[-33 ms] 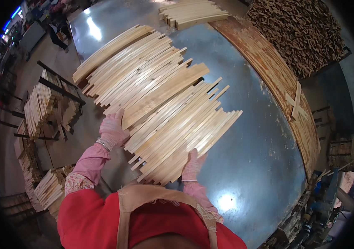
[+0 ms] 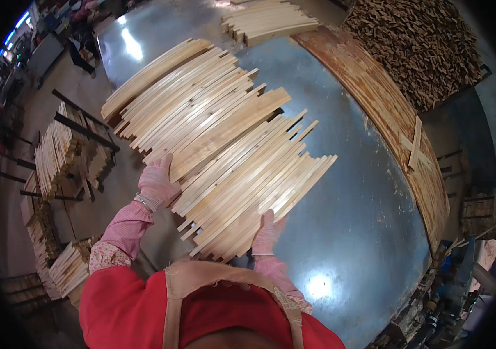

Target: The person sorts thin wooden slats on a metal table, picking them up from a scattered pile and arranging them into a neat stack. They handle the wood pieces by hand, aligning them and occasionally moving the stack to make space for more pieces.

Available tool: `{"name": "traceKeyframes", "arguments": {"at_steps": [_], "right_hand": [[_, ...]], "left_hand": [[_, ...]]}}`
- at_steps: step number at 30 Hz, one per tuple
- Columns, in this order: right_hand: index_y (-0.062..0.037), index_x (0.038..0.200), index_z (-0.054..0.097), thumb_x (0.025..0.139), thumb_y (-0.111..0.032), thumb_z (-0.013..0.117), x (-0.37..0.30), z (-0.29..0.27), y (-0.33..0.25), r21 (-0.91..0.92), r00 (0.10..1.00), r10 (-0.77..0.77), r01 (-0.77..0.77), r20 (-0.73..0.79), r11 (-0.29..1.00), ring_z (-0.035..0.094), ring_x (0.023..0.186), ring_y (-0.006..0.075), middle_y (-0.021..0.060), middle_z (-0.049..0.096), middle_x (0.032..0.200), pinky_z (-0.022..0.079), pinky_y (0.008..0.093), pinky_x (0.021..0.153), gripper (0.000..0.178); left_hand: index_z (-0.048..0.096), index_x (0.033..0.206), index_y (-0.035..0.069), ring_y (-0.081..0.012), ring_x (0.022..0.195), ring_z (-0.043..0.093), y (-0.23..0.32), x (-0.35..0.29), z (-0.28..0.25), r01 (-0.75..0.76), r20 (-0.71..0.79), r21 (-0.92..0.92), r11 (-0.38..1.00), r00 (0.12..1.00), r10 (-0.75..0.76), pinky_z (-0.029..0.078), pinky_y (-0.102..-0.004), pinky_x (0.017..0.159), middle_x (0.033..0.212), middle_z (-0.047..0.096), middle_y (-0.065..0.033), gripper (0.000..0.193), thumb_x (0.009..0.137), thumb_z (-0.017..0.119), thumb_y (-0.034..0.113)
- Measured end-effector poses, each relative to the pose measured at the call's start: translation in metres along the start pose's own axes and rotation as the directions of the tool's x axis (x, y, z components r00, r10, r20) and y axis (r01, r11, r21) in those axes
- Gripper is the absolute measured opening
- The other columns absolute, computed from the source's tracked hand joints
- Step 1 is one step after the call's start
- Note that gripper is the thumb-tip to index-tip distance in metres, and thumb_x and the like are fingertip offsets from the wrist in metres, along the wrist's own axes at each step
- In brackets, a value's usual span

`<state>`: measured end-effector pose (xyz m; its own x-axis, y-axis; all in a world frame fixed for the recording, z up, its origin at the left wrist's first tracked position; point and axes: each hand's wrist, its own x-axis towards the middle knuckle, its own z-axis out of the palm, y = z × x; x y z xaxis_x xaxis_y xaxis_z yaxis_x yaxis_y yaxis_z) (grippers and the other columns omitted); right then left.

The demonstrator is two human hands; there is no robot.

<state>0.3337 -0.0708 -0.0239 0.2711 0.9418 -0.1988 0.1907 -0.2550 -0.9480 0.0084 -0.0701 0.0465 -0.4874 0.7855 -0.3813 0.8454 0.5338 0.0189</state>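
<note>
Workshop floor lies to the left of a big grey metal table [image 2: 352, 192], which shines under the lamps. On this table a wide fan of pale wood slats [image 2: 224, 145] lies flat, slat beside slat, running from the table's near edge toward its far left corner. The left hand [image 2: 156, 183], in a pink glove, presses with spread fingers against the left side of the slats, near their lower half. The right hand [image 2: 267, 232], also gloved, lies flat against the near ends of the slats, at the right of the fan's lower tip. Both hands are open and well apart, with the lower part of the slats between them; neither one closes around a slat. A smaller stack [image 2: 268, 20] of the same slats rests at the table's far edge. Along the table's right side runs a curved brown board [image 2: 387, 110], and two thin sticks [image 2: 415, 142] lie crossed on it. Beyond the board is a heap of dark wood blocks [image 2: 422, 46]. Left of the table, on the floor, stand racks with more slat bundles [image 2: 61, 145].
</note>
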Motion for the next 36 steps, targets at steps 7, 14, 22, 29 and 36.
{"name": "traceKeyframes", "arguments": {"at_steps": [7, 14, 22, 29, 36], "right_hand": [[0.0057, 0.163, 0.028, 0.095, -0.046, 0.078, 0.033, 0.128, -0.029, -0.071, 0.981, 0.192, -0.193, -0.02, 0.979, 0.045, 0.141, 0.0482, 0.0321, 0.046, 0.155, 0.033, 0.0515, 0.123, 0.099], [0.0051, 0.164, 0.025, 0.093, -0.049, 0.079, 0.068, 0.275, -0.021, -0.049, 0.971, 0.234, -0.232, 0.041, 0.971, 0.037, 0.146, 0.0502, 0.0347, 0.041, 0.158, 0.03, 0.054, 0.124, 0.104], [0.0053, 0.154, 0.041, 0.094, -0.029, 0.076, 0.115, 0.363, -0.038, 0.168, 0.988, 0.116, -0.097, -0.104, 0.981, 0.059, 0.121, 0.0387, 0.026, 0.06, 0.135, 0.044, 0.0474, 0.111, 0.077], [0.0033, 0.153, 0.043, 0.092, -0.013, 0.074, 0.119, 0.373, -0.069, 0.398, 0.978, 0.128, -0.053, -0.165, 0.916, 0.061, 0.115, 0.0254, 0.0176, 0.063, 0.132, 0.05, 0.0384, 0.103, 0.07], [0.003, 0.151, 0.047, 0.091, -0.015, 0.076, 0.131, 0.363, -0.051, 0.604, 0.993, 0.113, -0.063, -0.045, 0.795, 0.063, 0.113, 0.0209, 0.0143, 0.066, 0.129, 0.053, 0.0366, 0.099, 0.07]], "left_hand": [[0.036, 0.163, 0.017, -0.0337, 0.139, 0.056, 0.061, 0.151, -0.071, -0.1, -0.165, -0.066, 0.993, 0.982, 0.088, 0.051, -0.0448, 0.11, 0.149, 0.056, -0.0158, 0.089, 0.086, 0.076, 0.034], [0.037, 0.163, 0.021, -0.0344, 0.133, 0.061, 0.164, 0.341, -0.145, -0.291, -0.23, -0.039, 0.956, 0.933, 0.275, 0.054, -0.0446, 0.106, 0.144, 0.057, -0.0165, 0.087, 0.087, 0.078, 0.033], [0.034, 0.164, 0.024, -0.0346, 0.141, 0.056, 0.26, 0.477, -0.184, -0.493, -0.004, -0.171, 0.853, 0.866, 0.5, 0.053, -0.0449, 0.111, 0.152, 0.055, -0.0165, 0.088, 0.088, 0.078, 0.03], [0.041, 0.159, 0.03, -0.0351, 0.132, 0.062, 0.312, 0.559, -0.176, -0.508, -0.107, -0.141, 0.85, 0.861, 0.497, 0.056, -0.0473, 0.102, 0.141, 0.06, -0.0162, 0.077, 0.091, 0.079, 0.028], [0.046, 0.159, 0.036, -0.0345, 0.126, 0.064, 0.322, 0.627, -0.15, -0.462, -0.345, 0.077, 0.883, 0.819, 0.459, 0.053, -0.0493, 0.092, 0.141, 0.059, -0.0155, 0.071, 0.094, 0.072, 0.023]]}}
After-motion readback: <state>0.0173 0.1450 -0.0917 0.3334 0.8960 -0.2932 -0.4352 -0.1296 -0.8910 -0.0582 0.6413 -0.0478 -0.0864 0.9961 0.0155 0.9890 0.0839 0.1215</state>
